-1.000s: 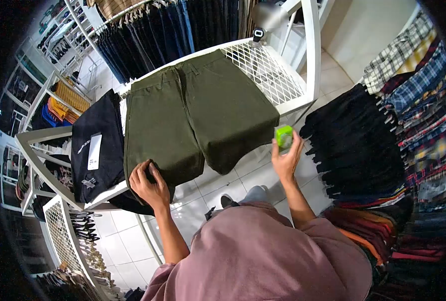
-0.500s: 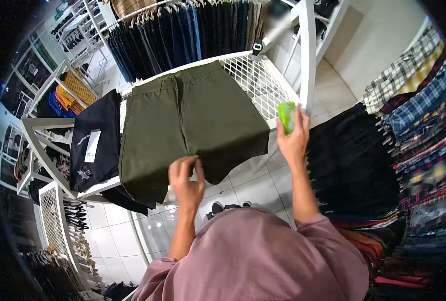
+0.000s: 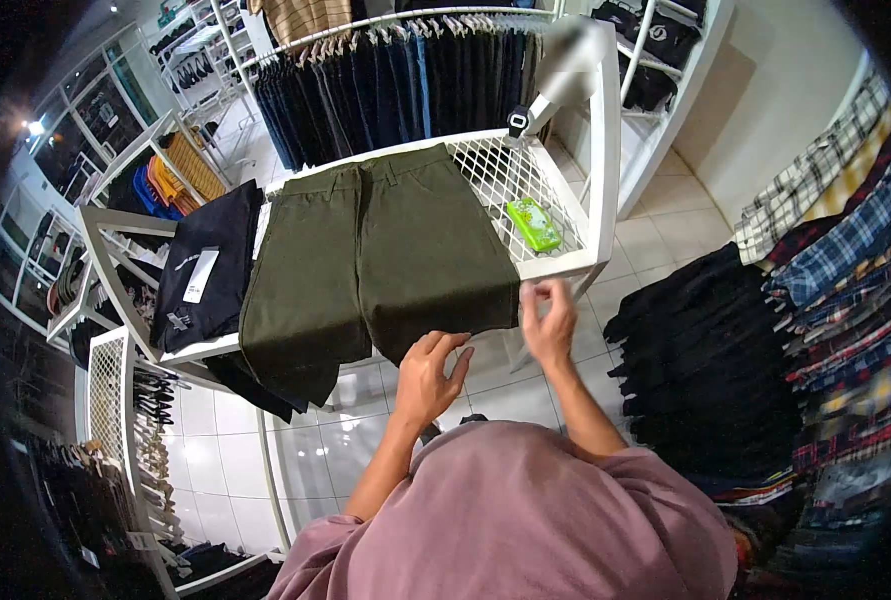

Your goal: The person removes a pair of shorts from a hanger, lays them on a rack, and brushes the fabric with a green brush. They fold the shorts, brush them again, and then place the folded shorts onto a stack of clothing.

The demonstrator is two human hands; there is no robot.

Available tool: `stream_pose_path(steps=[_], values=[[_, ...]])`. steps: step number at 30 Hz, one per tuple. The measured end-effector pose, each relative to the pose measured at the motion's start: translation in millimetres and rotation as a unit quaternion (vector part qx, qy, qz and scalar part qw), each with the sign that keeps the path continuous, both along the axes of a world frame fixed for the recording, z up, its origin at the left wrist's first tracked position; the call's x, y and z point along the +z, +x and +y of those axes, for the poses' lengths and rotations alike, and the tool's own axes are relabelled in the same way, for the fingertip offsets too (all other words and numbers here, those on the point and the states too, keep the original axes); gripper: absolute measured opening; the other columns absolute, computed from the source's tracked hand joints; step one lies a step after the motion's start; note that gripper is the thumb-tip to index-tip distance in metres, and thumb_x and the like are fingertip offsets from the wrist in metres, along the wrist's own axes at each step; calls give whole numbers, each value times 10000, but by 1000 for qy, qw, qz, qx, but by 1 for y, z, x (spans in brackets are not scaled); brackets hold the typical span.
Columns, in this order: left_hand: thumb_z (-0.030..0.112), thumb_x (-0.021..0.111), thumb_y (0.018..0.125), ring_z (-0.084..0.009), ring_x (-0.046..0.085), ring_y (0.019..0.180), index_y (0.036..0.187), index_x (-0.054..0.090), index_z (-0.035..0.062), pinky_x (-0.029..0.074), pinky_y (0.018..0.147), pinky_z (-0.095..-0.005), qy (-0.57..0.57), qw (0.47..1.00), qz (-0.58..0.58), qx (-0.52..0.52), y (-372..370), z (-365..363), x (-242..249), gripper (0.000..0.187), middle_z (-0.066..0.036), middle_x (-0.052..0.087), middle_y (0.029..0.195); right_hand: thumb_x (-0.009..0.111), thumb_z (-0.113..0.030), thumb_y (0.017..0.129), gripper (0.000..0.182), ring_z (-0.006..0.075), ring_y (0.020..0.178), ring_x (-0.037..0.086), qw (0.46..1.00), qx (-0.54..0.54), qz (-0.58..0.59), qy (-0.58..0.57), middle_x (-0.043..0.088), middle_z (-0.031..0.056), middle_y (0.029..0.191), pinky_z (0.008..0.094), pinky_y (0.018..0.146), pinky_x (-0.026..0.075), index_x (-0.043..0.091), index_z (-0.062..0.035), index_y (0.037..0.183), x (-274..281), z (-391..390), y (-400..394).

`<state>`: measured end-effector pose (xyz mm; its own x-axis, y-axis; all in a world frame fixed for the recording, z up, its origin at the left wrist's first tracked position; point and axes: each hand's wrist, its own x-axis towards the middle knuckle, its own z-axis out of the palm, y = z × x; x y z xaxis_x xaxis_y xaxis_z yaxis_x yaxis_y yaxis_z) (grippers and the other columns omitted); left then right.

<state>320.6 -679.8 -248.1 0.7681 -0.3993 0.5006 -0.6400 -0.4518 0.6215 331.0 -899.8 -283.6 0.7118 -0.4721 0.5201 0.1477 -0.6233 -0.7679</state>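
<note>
Dark olive-green shorts (image 3: 385, 250) lie spread on a white mesh-topped rack, legs hanging over its front edge. My left hand (image 3: 430, 375) is at the hem of the right-side leg, thumb apart from the bent fingers. At the outer corner of that hem is my right hand (image 3: 550, 325), fingers curled and slightly blurred, with nothing seen in it. A bright green packet (image 3: 533, 224) rests on the mesh to the right of the shorts. Left of the shorts sits a folded black garment (image 3: 210, 270) with a white tag (image 3: 200, 275).
A dark watch-like device (image 3: 517, 121) is at the far right corner of the rack's white frame (image 3: 605, 150). Behind hangs a row of jeans (image 3: 385, 95). Plaid shirts (image 3: 835, 240) and black garments (image 3: 695, 350) hang to the right. White tiles (image 3: 315, 450) cover the floor.
My right hand has let go of the green packet, now on the mesh, and moved down-left to the shorts' hem corner. My left hand has moved right along the hem.
</note>
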Motion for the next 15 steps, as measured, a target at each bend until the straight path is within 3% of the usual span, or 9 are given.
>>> stream_pose_path(steps=[2,4,6,7,8,10,11,14,15], values=[[94,757,851,-323,664,869,1059,713,48,524,785,-415,0,1000,22,16,0,-3,-2,218,-119,684,946,718,-374,946,432,330,957,650,994,54,16,89,669,184,1096,445,880,492,608,6,1120,-48,13,-2],[102,768,845,-322,663,872,1070,711,51,530,789,-413,4,1000,25,13,-4,-8,0,238,-119,684,950,716,-377,951,441,287,935,666,970,89,65,215,697,174,1068,419,856,511,627,17,1126,-64,22,4],[88,786,834,-320,676,950,1117,706,40,550,807,-407,56,998,9,-9,-7,-14,5,298,-138,699,1035,720,-360,952,414,247,896,664,965,131,115,196,708,156,1016,390,824,520,643,16,1111,-60,15,3],[114,847,758,-332,625,1083,1286,644,80,513,907,-429,73,997,-11,-26,-8,-15,4,567,-140,649,1202,724,-342,954,389,207,856,663,955,173,167,173,720,138,965,360,793,529,658,14,1096,-44,13,0],[114,847,758,-332,625,1083,1286,644,80,513,907,-429,73,997,-12,-26,-10,-17,5,567,-140,649,1202,711,-283,970,322,134,806,642,940,211,131,234,732,77,910,319,731,527,676,24,1059,-30,20,-2],[139,894,675,-357,558,1175,1440,537,124,457,986,-462,117,989,-70,53,-20,-24,19,844,-140,571,1330,707,-225,974,272,97,839,634,887,278,111,352,729,38,959,301,747,526,679,26,1074,0,29,-4],[166,923,617,-370,522,1216,1513,462,146,424,1016,-484,119,988,-70,65,-18,-24,13,1008,-139,524,1381,707,-225,974,272,97,839,634,886,279,113,351,729,38,959,301,747,526,679,26,1074,16,32,-5],[1,740,624,-313,589,1091,1471,535,152,455,955,-447,83,979,-134,126,-4,-22,18,885,-93,624,1212,704,-206,971,241,92,889,639,825,356,114,424,718,30,1021,293,780,527,687,2,1093,50,36,7],[-37,652,612,-279,629,929,1393,613,132,490,854,-414,68,972,-180,132,2,-22,26,800,-69,662,1034,693,-226,976,244,92,913,637,807,350,108,464,712,32,1043,298,797,528,691,-18,1102,55,35,16]])
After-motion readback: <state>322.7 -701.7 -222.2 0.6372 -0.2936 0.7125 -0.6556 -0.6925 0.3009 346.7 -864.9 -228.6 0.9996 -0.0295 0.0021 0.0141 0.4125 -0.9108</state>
